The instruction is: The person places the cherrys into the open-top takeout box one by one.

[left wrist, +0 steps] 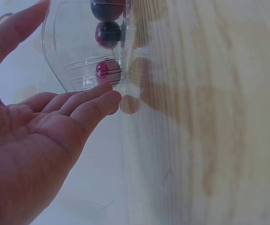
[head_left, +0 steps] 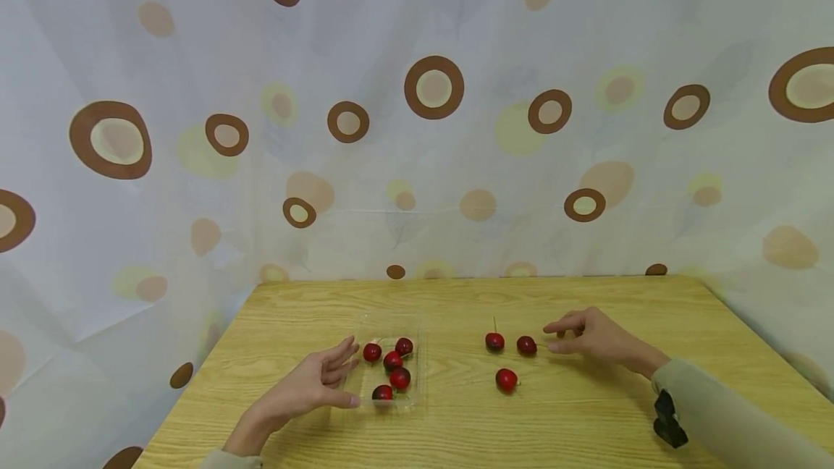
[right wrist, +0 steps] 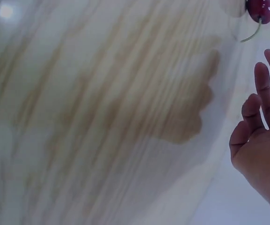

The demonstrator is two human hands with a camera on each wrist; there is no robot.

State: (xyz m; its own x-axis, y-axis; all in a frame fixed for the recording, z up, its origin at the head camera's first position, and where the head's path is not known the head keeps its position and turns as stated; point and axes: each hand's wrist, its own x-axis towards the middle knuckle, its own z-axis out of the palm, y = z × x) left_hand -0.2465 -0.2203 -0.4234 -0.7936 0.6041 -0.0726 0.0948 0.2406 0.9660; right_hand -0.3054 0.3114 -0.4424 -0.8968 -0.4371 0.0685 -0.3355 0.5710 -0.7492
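A clear plastic box (head_left: 422,375) stands on the table, holding several dark red cherries (head_left: 393,361). My left hand (head_left: 306,386) is at its left side, thumb at the near corner and fingers spread along the wall. In the left wrist view the fingertips (left wrist: 111,97) reach the box's lower corner. Three more cherries lie right of the box: one with its stem upward (head_left: 494,341), one nearer the front (head_left: 506,381), and one (head_left: 526,345) just left of my right hand (head_left: 602,339). That hand's thumb and index finger are apart near this cherry's stem (right wrist: 252,35), with nothing between them.
The light wooden table (head_left: 456,433) ends at a patterned white curtain (head_left: 404,187), which hangs behind it and along both sides. A dark strap-like piece (head_left: 667,418) sits at the right sleeve.
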